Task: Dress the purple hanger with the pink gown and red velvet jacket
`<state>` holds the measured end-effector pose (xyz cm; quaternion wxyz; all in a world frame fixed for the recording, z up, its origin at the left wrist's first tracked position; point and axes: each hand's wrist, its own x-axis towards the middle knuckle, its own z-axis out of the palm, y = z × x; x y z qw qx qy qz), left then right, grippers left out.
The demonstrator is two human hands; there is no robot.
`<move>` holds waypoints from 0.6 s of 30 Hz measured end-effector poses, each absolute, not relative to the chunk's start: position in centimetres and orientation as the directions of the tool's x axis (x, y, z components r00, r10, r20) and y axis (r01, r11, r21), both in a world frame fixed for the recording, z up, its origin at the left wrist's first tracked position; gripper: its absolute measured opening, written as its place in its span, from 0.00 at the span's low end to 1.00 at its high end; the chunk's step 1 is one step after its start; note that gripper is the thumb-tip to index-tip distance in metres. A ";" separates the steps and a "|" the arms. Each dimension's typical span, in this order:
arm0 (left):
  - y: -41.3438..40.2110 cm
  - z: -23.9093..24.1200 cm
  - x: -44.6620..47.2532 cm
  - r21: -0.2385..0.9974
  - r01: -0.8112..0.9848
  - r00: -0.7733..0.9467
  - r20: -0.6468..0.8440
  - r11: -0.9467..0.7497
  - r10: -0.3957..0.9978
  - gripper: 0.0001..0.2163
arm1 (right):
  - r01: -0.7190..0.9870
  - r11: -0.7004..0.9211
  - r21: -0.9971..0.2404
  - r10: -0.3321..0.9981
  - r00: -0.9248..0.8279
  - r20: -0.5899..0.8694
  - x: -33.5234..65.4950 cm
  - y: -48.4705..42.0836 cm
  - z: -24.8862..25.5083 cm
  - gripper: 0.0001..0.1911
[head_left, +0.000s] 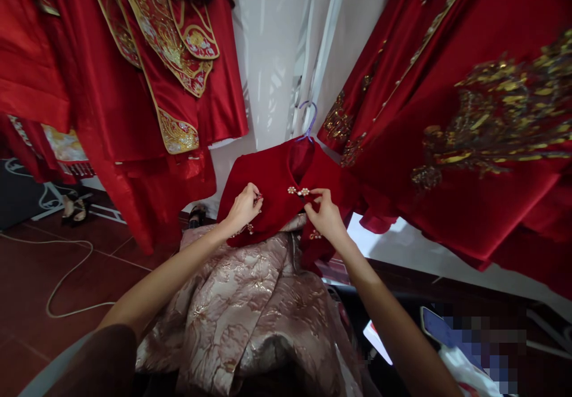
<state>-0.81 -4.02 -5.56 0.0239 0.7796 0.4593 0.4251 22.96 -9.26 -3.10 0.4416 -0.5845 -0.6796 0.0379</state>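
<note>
Red jacket (277,173) sits mid-frame in the head view, on a purple hanger (310,124), right in front of a white wall (272,45). Can't tell if the hook is actually caught on anything. Below it, pinkish brocade fabric (241,290) with a shiny leafy pattern spreads toward the person. Reddish tiled floor (31,284) on the left, with a pale cable (67,272) looping over it and strappy shoes (74,209) farther back. Lower right, a phone (433,325) and a bright screen (378,342), partly behind the forearm.

As for the jacket: deep red, matte, velvety-looking, V neckline with a darker red inside. Flower-shaped beaded clasp (298,191) at the base of the V, more beadwork lower on both fronts. Right hand (315,200) is pinching the front edge right by that clasp, thumb under, finger on top. Left hand (257,197) is over the other front, fingertips together on a small reddish bit (260,197), too tiny to make out.

Edges: the two fronts part below the clasp and brocade shows in between; the lower hem rests over it. Red embroidered garments (214,93) hang to the left and sequinned red garments (447,200) crowd in close on the right, with a strip of wall between them behind the hanger.
</note>
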 end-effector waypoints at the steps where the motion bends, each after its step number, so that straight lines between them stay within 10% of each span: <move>1: -4.1 -5.5 -0.9 0.433 0.692 0.217 0.637 -0.577 0.739 0.07 | 0.789 0.298 -0.537 0.832 0.060 0.551 23.1 -9.6 -3.1 0.20; 8: -4.6 -5.3 -1.2 0.482 0.656 0.209 0.623 -0.580 0.754 0.06 | 0.885 0.249 -0.393 0.863 -0.019 0.504 25.0 -11.6 -3.2 0.19; 18: -5.2 -4.7 -0.9 0.579 0.548 0.289 0.547 -0.604 0.786 0.05 | 0.676 0.525 -0.517 0.809 -0.209 0.549 25.9 -15.0 0.4 0.15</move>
